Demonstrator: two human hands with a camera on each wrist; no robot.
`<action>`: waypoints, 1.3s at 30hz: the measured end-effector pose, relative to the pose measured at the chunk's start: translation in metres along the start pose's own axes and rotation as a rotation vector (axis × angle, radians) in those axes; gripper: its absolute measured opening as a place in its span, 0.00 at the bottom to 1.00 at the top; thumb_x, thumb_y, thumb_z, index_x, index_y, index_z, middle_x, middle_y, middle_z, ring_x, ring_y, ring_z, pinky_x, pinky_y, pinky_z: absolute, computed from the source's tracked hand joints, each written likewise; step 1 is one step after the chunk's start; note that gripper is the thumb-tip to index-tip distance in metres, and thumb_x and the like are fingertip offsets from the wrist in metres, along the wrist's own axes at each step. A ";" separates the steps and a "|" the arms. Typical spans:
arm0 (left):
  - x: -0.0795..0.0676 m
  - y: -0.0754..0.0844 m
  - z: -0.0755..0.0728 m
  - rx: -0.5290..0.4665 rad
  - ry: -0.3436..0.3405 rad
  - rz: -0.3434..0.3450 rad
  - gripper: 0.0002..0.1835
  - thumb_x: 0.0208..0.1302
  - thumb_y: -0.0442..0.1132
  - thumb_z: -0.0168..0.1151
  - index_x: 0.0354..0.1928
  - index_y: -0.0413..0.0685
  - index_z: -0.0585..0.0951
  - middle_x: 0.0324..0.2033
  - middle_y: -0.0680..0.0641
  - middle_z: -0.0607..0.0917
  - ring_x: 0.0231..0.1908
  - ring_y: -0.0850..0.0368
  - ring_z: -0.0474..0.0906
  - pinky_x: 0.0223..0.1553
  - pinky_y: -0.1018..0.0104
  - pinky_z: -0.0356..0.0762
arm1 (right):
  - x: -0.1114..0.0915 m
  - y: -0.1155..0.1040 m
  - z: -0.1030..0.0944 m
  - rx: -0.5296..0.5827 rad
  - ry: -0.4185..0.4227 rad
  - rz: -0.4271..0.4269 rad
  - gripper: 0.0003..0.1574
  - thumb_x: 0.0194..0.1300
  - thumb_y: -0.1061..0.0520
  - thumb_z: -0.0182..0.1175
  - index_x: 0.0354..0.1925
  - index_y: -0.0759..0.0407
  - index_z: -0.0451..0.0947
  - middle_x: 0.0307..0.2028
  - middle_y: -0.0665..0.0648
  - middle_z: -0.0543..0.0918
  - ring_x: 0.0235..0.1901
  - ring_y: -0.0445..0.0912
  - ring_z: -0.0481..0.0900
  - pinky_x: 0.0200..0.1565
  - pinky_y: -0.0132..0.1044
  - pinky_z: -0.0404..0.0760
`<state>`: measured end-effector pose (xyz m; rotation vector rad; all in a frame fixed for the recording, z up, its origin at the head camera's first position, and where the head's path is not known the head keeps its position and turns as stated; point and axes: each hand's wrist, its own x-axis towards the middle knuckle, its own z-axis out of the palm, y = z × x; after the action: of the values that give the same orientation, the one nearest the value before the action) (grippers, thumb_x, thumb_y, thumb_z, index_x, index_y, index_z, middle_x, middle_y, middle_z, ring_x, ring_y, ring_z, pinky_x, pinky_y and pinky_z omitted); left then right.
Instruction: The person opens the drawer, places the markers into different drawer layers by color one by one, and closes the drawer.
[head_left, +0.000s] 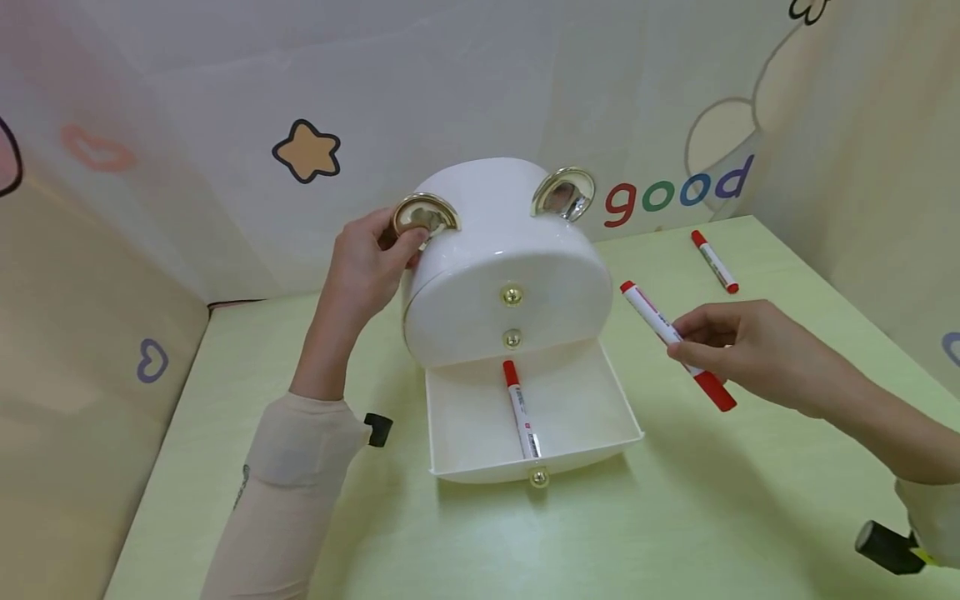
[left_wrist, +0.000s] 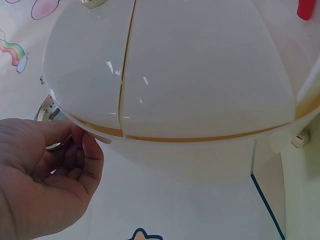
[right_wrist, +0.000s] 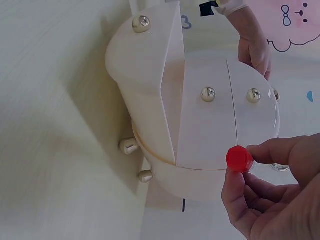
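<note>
A white, glossy storage box point(head_left: 517, 283) with gold ear-shaped pieces and round gold knobs stands on the table. Its bottom drawer point(head_left: 592, 425) is pulled out, and a red-capped marker point(head_left: 520, 410) lies inside. My left hand point(head_left: 371, 258) grips the gold ear point(head_left: 426, 212) on the box's left side; in the left wrist view the fingers point(left_wrist: 90, 160) curl at the box's edge. To the right of the box, my right hand point(head_left: 750, 346) pinches another red-and-white marker point(head_left: 652, 315) in the air, tilted. The right wrist view shows that marker's red end point(right_wrist: 240, 159) between thumb and fingers.
A third red-and-white marker point(head_left: 715, 262) lies on the light green table point(head_left: 525, 550) at the back right. Printed curtains point(head_left: 480, 83) stand behind and at both sides, close to the table's edges. The drawer juts out toward the front.
</note>
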<state>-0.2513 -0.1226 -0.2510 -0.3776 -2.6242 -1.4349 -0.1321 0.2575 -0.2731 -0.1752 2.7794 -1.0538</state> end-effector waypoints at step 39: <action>-0.001 0.000 -0.001 -0.002 -0.003 -0.011 0.12 0.77 0.37 0.60 0.53 0.37 0.82 0.39 0.41 0.81 0.39 0.52 0.78 0.39 0.71 0.78 | 0.002 -0.024 0.037 0.195 -0.331 0.032 0.12 0.68 0.56 0.68 0.46 0.63 0.85 0.26 0.54 0.80 0.23 0.46 0.76 0.27 0.35 0.78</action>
<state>-0.2503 -0.1233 -0.2506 -0.3661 -2.6322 -1.4411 -0.1253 0.2154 -0.2842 -0.2530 2.3654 -1.1611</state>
